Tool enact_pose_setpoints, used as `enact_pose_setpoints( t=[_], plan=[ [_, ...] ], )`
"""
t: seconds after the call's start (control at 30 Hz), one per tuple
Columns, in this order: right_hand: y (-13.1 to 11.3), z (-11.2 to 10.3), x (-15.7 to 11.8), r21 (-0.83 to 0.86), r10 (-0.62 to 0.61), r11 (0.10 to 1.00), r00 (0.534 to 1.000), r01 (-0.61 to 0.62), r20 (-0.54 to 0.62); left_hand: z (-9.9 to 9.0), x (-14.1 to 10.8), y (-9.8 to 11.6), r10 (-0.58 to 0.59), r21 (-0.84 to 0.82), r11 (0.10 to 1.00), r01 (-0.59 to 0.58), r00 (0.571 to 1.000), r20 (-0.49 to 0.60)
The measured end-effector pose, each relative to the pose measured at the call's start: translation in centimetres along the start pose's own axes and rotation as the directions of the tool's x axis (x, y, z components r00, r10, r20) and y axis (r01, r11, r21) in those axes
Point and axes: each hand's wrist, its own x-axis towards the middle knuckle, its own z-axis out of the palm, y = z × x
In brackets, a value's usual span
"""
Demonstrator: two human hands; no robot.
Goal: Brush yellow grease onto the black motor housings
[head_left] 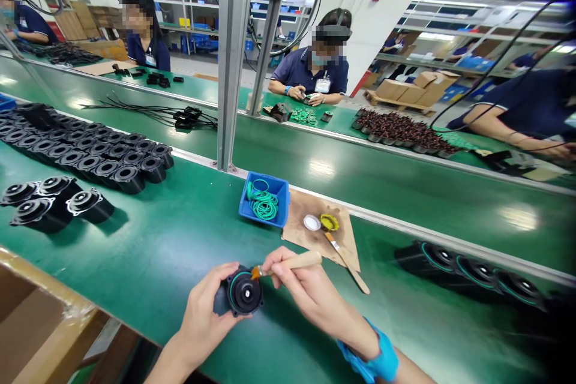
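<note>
Blue bin (284, 203): smooth plastic. Around it: glossy tabletop (180, 228). Right: matt, paper-like sheet (310, 239). Nearer: wooden brush handle (306, 260), plastic-looking black housing (240, 299).

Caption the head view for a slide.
At a green bench, the left hand grips a round black part while the right hand holds a brush at its green ring.

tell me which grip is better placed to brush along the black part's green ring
Probably the right grip: it holds a wooden-handled brush, bristles at the rim of the black part, near its green ring. The left grip is occupied holding that part.
</note>
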Motion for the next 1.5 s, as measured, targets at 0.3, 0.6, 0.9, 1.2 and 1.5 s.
enact_pose_setpoints(
  t=[0.3, 0.6, 0.9, 1.2, 1.5],
  plan=[
    [-0.2, 0.8, -1.0, 0.118, 0.042, 0.993, 0.979, -0.019, -0.197, -0.4, 0.5, 0.7, 0.204, 0.162, 0.969, -0.187, 0.974, -0.094],
    [-1.3, 1.3, -0.8, 0.079, 0.009, 0.997, 0.959, 0.014, -0.283, -0.7, 0.4, 1.4, 0.258, 0.328, 0.920, -0.216, 0.962, -0.091],
    [-1.8, 1.7, -0.9, 0.002, -0.067, 0.998, 0.965, 0.069, -0.253, -1.0, 0.9, 1.8, 0.315, 0.420, 0.868, -0.265, 0.948, -0.054],
    [-2.5, 2.0, -1.3, -0.181, -0.396, 0.911, 0.908, 0.370, -0.137, -0.9, 0.5, 1.7, 0.245, 0.367, 0.907, -0.207, 0.968, -0.059],
    [-2.2, 2.4, -2.7, -0.275, -0.439, 0.852, 0.894, 0.446, 0.093, -1.2, 0.0, 1.4, 0.133, 0.316, 0.942, -0.114, 0.990, -0.037]
  ],
)
